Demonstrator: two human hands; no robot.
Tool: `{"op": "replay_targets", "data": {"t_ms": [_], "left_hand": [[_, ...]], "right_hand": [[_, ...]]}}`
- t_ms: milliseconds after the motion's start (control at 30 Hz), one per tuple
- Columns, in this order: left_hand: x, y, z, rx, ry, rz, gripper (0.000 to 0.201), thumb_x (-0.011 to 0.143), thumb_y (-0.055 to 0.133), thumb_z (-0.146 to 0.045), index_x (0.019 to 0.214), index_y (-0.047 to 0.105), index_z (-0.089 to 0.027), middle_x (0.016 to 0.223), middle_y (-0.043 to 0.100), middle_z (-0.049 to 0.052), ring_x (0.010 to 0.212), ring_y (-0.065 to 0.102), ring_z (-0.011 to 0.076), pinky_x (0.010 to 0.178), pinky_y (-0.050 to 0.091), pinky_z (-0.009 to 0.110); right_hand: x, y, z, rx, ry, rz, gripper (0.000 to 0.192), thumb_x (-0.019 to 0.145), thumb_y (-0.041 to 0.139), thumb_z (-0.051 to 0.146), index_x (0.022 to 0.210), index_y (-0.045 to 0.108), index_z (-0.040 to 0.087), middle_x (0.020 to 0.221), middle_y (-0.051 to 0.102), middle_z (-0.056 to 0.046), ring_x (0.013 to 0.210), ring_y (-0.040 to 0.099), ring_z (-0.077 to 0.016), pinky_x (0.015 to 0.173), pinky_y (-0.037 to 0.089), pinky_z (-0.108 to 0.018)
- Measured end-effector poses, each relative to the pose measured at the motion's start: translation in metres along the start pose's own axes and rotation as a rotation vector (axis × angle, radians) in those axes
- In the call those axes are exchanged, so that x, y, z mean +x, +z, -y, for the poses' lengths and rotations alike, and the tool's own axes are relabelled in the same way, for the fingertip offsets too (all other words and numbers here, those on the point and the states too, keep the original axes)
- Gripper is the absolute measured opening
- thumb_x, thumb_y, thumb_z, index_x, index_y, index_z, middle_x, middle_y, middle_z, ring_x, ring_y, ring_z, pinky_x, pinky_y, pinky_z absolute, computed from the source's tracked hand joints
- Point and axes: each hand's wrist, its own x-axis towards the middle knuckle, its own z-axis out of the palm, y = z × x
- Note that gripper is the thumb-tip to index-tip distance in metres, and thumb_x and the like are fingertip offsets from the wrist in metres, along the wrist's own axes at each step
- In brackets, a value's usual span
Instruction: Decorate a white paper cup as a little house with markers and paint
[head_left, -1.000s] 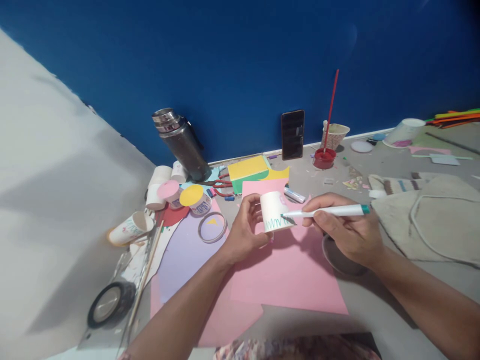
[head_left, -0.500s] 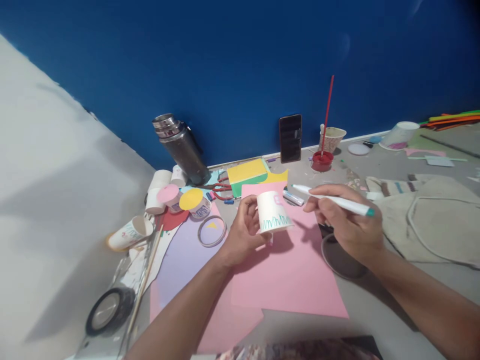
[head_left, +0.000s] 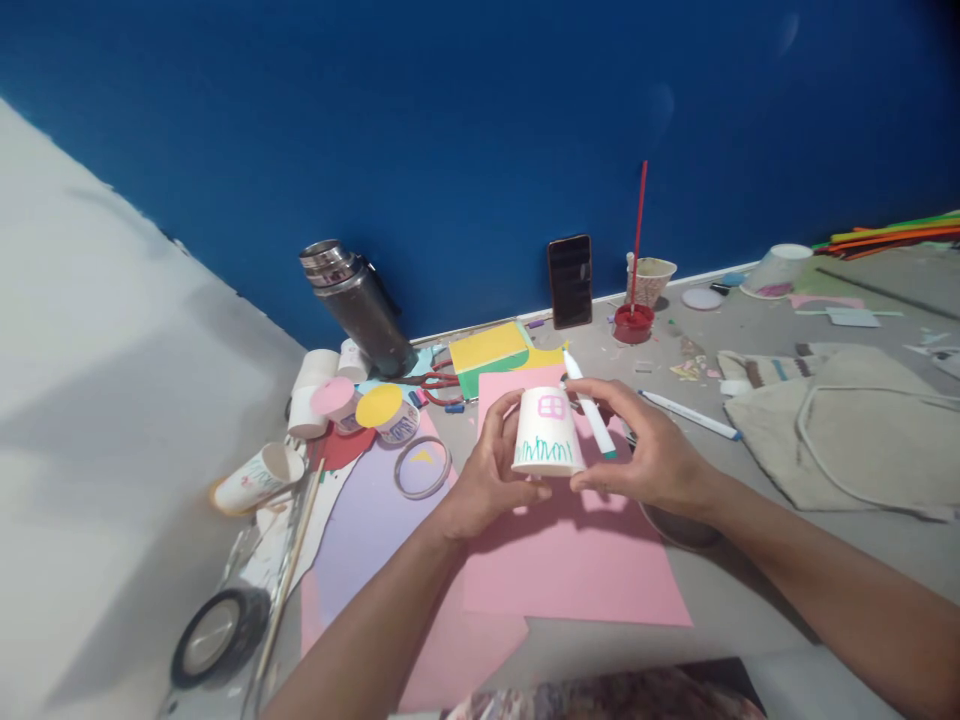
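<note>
A white paper cup (head_left: 545, 430), upside down, is held above the pink paper (head_left: 577, 570). It bears a pink window drawing and green zigzag strokes near its rim. My left hand (head_left: 491, 465) is closed around the cup's left side. From the right, my right hand (head_left: 645, 445) grips it too, with fingertips near the base and thumb at the rim. A white marker (head_left: 589, 405) with a green end slants across the inside of my right hand, beside the cup. How firmly the fingers hold it cannot be made out.
To the left stand decorated paper cups (head_left: 390, 415), a steel flask (head_left: 360, 310), a tape ring (head_left: 424, 467) and a black tape roll (head_left: 217, 635). Behind are a phone (head_left: 571, 282) and a red pot (head_left: 632, 323) with a stick. A blue-ended marker (head_left: 690, 415) and a cloth bag (head_left: 862, 430) lie right.
My right hand has moved left onto the cup, the marker swinging from a writing grip to a steep slant. The cup has turned, bringing its whole pink window into view.
</note>
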Motion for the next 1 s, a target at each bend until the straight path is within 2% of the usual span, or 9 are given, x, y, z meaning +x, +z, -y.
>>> {"op": "replay_targets", "data": {"t_ms": [100, 167, 367, 500, 600, 700, 833, 900, 1000], "left_hand": [[0.004, -0.004, 0.002, -0.011, 0.115, -0.005, 0.099, 0.061, 0.098, -0.023, 0.146, 0.048, -0.037, 0.166, 0.042, 0.008, 0.152, 0.043, 0.0347, 0.113, 0.05, 0.043], [0.005, -0.007, 0.003, -0.002, 0.15, 0.007, 0.095, 0.064, 0.098, -0.026, 0.146, 0.05, -0.036, 0.169, 0.039, 0.008, 0.158, 0.035, 0.0352, 0.122, 0.043, 0.047], [0.004, -0.007, 0.002, 0.024, 0.146, 0.046, 0.091, 0.064, 0.098, -0.025, 0.145, 0.056, -0.032, 0.152, 0.058, 0.01, 0.146, 0.049, 0.0372, 0.116, 0.046, 0.047], [0.004, -0.005, -0.001, 0.023, 0.122, 0.023, 0.088, 0.062, 0.098, -0.026, 0.142, 0.06, -0.028, 0.152, 0.058, 0.012, 0.144, 0.051, 0.0379, 0.114, 0.048, 0.046], [0.006, -0.005, 0.001, -0.01, 0.125, -0.014, 0.086, 0.061, 0.099, -0.027, 0.138, 0.061, -0.026, 0.149, 0.06, 0.013, 0.141, 0.054, 0.0368, 0.111, 0.049, 0.045], [0.009, -0.009, 0.005, -0.036, 0.172, -0.153, 0.08, 0.062, 0.099, -0.029, 0.132, 0.061, -0.026, 0.141, 0.064, 0.011, 0.135, 0.058, 0.0326, 0.109, 0.049, 0.044], [0.015, -0.016, 0.01, -0.013, 0.228, -0.452, 0.061, 0.071, 0.092, -0.028, 0.123, 0.059, -0.03, 0.13, 0.066, 0.003, 0.126, 0.061, 0.025, 0.11, 0.048, 0.043], [0.016, -0.018, 0.011, 0.042, 0.203, -0.557, 0.056, 0.076, 0.088, -0.025, 0.122, 0.058, -0.031, 0.129, 0.066, 0.002, 0.123, 0.061, 0.0242, 0.108, 0.048, 0.045], [0.014, -0.017, 0.008, 0.17, 0.175, -0.632, 0.06, 0.076, 0.085, -0.022, 0.127, 0.055, -0.031, 0.135, 0.062, 0.005, 0.123, 0.06, 0.0265, 0.107, 0.047, 0.048]], "right_hand": [[0.002, -0.001, 0.0, -0.081, -0.035, 0.001, 0.084, 0.068, 0.096, 0.045, 0.142, 0.061, 0.026, 0.122, 0.072, -0.013, 0.108, 0.068, -0.0333, 0.085, 0.062, -0.046], [0.002, -0.001, 0.0, -0.119, -0.067, 0.008, 0.083, 0.069, 0.096, 0.044, 0.142, 0.061, 0.026, 0.12, 0.072, -0.013, 0.105, 0.068, -0.0333, 0.085, 0.062, -0.047], [0.002, -0.002, 0.001, -0.015, -0.017, 0.039, 0.084, 0.069, 0.095, 0.047, 0.143, 0.061, 0.028, 0.131, 0.071, -0.013, 0.11, 0.069, -0.0328, 0.087, 0.061, -0.046], [0.002, -0.001, -0.004, 0.194, 0.107, 0.045, 0.08, 0.074, 0.09, 0.053, 0.143, 0.06, 0.027, 0.144, 0.068, -0.013, 0.121, 0.07, -0.0326, 0.095, 0.06, -0.046], [0.002, 0.0, -0.011, 0.235, 0.094, 0.06, 0.081, 0.076, 0.089, 0.055, 0.145, 0.058, 0.025, 0.144, 0.068, -0.015, 0.125, 0.069, -0.0335, 0.098, 0.059, -0.048], [0.004, 0.001, -0.018, 0.141, 0.057, -0.001, 0.071, 0.086, 0.081, 0.052, 0.148, 0.055, 0.028, 0.148, 0.066, -0.014, 0.131, 0.065, -0.033, 0.098, 0.058, -0.047], [0.01, 0.001, -0.03, -0.161, 0.069, -0.141, 0.051, 0.092, 0.072, 0.044, 0.138, 0.063, 0.025, 0.132, 0.073, -0.014, 0.115, 0.068, -0.0324, 0.097, 0.057, -0.051], [0.012, 0.002, -0.034, -0.25, 0.096, -0.136, 0.047, 0.09, 0.071, 0.041, 0.134, 0.065, 0.024, 0.124, 0.075, -0.014, 0.11, 0.069, -0.0325, 0.098, 0.056, -0.052], [0.013, 0.006, -0.036, -0.282, 0.116, -0.072, 0.059, 0.083, 0.076, 0.037, 0.139, 0.062, 0.024, 0.124, 0.074, -0.013, 0.11, 0.069, -0.0329, 0.096, 0.057, -0.052]]}}
